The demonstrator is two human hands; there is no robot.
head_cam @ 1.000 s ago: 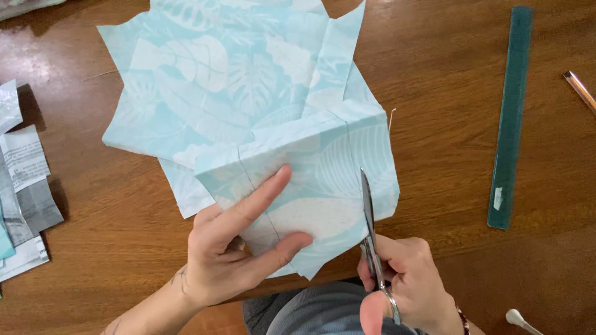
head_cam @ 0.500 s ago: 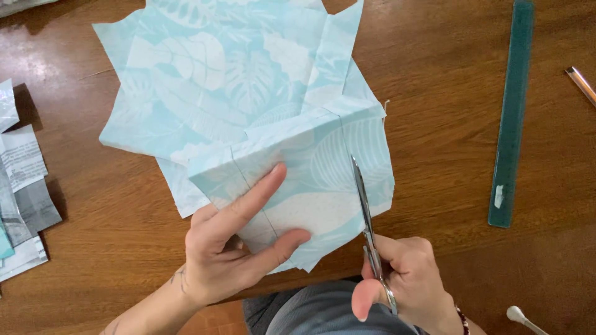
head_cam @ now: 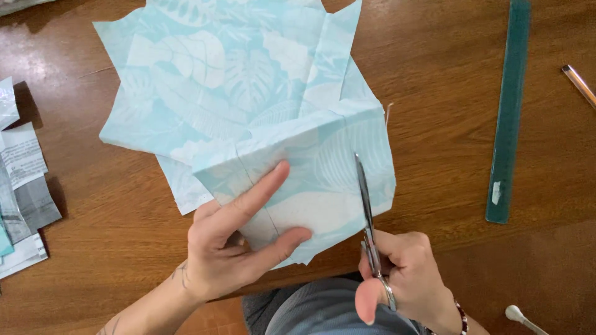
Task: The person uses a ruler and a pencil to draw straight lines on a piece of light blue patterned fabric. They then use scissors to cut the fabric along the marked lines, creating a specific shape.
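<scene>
Two hands: both work at the near edge of the brown wooden surface (head_cam: 112, 248), over a pile of pale blue cloth.
Left hand (head_cam: 233, 245): lies flat on the cloth with forefinger stretched out and thumb spread; it presses down and grips nothing.
Right hand (head_cam: 403, 282): closed around the handles of the scissors (head_cam: 367, 217), thumb through one loop, the other fingers curled under.
Scissors: slim and metal, pointing away from the person; the blades look nearly closed and lie on the top layer of cloth, just right of the left hand.
Folded cloth (head_cam: 323, 180): light blue with a white leaf print, near the middle of the near edge; a straight fold runs along its far side and a faint drawn line runs under the left forefinger.
Larger cloth pieces (head_cam: 217, 74): same print, spread beneath and beyond the folded cloth, reaching toward the far edge.
Ruler (head_cam: 509, 111): long, green and see-through, lying on the right part of the surface, well apart from the cloth.
Papers (head_cam: 22, 186): a small stack of printed sheets and grey scraps at the left edge.
Pencil-like stick (head_cam: 578, 84): at the right edge, only partly in view.
Small white object (head_cam: 518, 316): at the near right corner; what it is cannot be told.
Grey clothing (head_cam: 323, 310): the person's lap, below the near edge.
</scene>
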